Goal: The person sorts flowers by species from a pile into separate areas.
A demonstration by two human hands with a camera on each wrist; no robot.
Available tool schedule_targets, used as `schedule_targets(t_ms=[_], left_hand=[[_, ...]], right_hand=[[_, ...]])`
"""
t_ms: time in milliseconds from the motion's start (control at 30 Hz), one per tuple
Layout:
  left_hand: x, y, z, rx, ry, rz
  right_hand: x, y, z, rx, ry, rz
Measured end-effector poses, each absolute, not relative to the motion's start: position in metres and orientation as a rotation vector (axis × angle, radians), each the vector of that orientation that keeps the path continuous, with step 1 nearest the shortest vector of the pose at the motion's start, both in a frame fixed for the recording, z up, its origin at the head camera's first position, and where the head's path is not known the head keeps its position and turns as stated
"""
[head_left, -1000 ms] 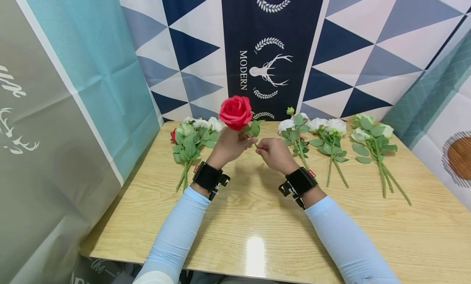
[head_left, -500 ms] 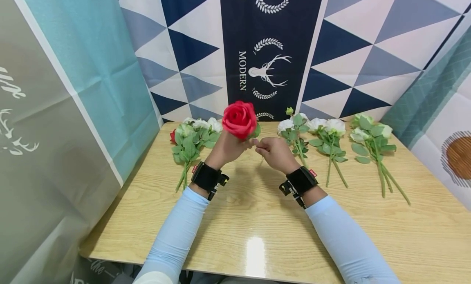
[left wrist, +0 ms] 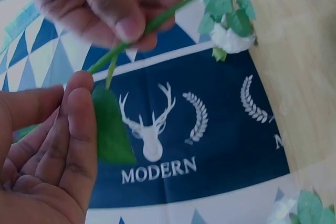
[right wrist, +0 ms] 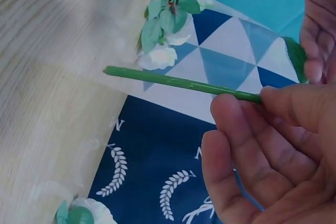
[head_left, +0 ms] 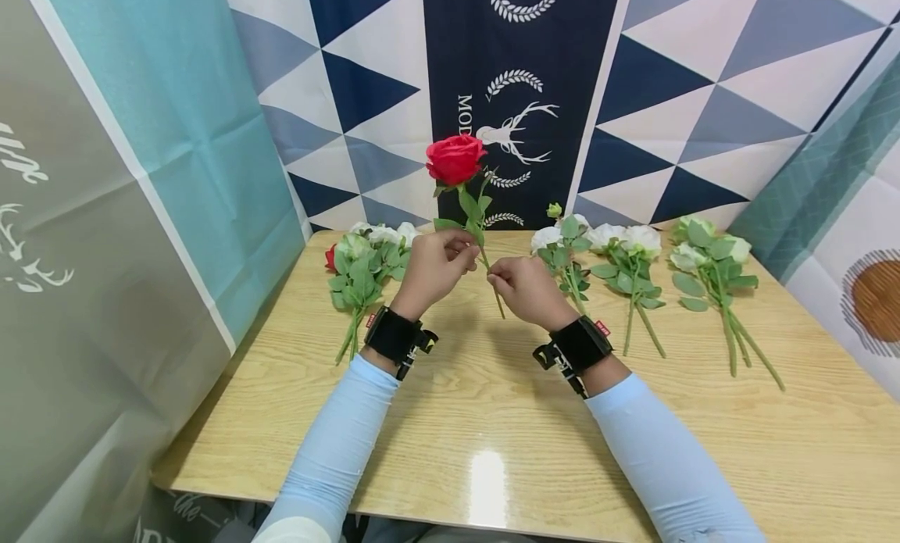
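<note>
Above the table, the red rose, full-petalled on a slim leafy green stem, tilts toward eleven o'clock. The right hand pinches the lower stem; the left hand curls at its nine o'clock, hold unclear.

Sleeves, one pair: the left sleeve and right sleeve were pale blue, close-fitting and finely creased; the right bore a small dark mark low down, and a white band crossed the left's lower end. Wristbands, two: the left wristband and right wristband were black, wide and flat-faced, each with a small red tag, its pale lettering too small to read. Fittings, two: a compact black mount with yellow detail and a black mount with silvery metal parts.
</note>
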State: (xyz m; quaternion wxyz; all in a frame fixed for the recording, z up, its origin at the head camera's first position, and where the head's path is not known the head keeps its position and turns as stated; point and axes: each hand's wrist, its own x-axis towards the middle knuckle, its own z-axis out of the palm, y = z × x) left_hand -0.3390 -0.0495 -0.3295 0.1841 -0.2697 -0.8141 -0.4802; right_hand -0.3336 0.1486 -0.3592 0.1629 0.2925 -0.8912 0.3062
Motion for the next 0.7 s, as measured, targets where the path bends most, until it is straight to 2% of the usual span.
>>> schedule_targets(t_ms=[200,467,700], left_hand=[[-0.343,-0.073,-0.324,-0.606,-2.34,-1.269],[-0.349,-0.127,-0.323,-0.131,-2.659,-0.899],[-0.349,-0.164,-0.33,0.176,-2.842,-0.749]], right_hand=[[-0.332,0.153,-0.356,0.793,-2.576,0.859],[-0.334,0.16,-0.357,0.713,-2.712,0.791],[-0.338,0.166,-0.36,0.711,-2.789,0.744]])
